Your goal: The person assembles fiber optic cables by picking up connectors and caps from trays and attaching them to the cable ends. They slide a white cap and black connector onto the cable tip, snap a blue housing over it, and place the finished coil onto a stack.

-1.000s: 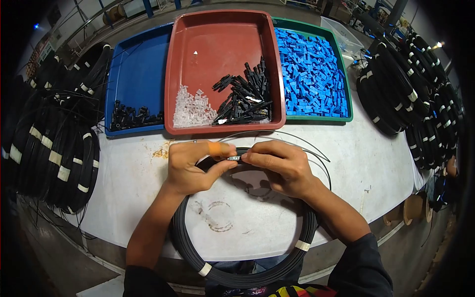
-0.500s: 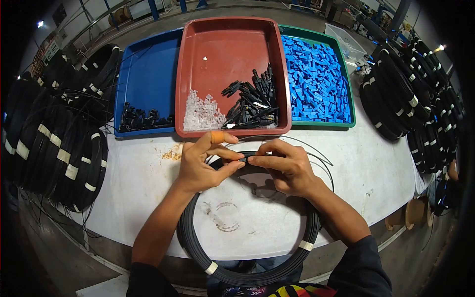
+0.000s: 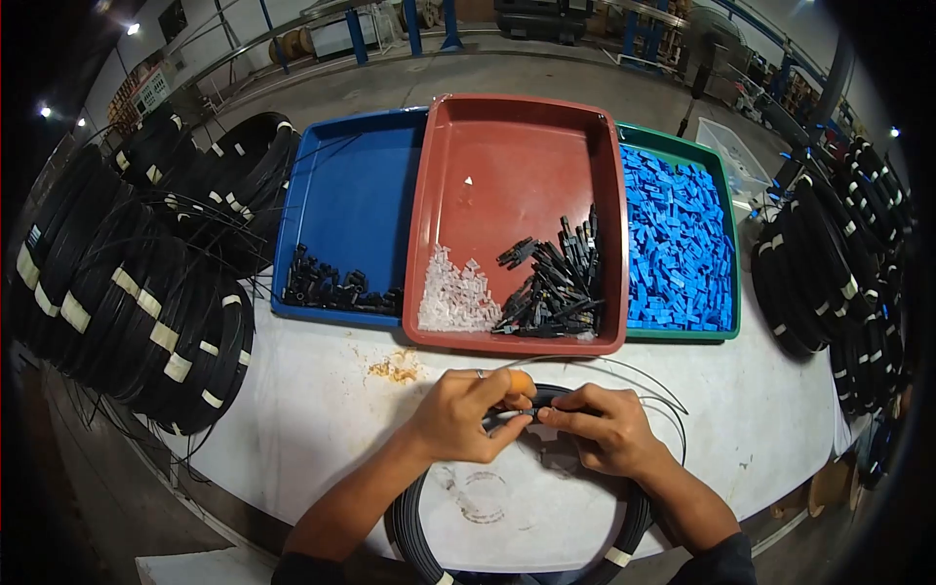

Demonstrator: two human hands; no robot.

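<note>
My left hand (image 3: 473, 414) is closed in a pinch, with an orange wrap on one finger and a ring on another. Facing it, my right hand (image 3: 606, 429) pinches the same small dark connector (image 3: 533, 412) at the cable's end. The fingertips of both hands nearly meet and hide most of this piece. A pale bit shows beside the left fingers, too small to name. Beneath both hands lies a coil of black cable (image 3: 414, 526), tied with white tape. A loose loop of the cable (image 3: 639, 374) curves out behind the right hand.
Beyond my hands stand a blue tray (image 3: 356, 200) with small black parts, a red tray (image 3: 526, 156) with clear pieces and black connectors, and a green tray (image 3: 733, 292) full of blue clips. Taped cable coils are stacked left (image 3: 127, 302) and right (image 3: 804, 263) on the white table (image 3: 322, 419).
The view has tilted up and shifted, so trays and hands appear lower and further right. The left hand's wrapped finger has curled down from its raised position onto the held piece.
</note>
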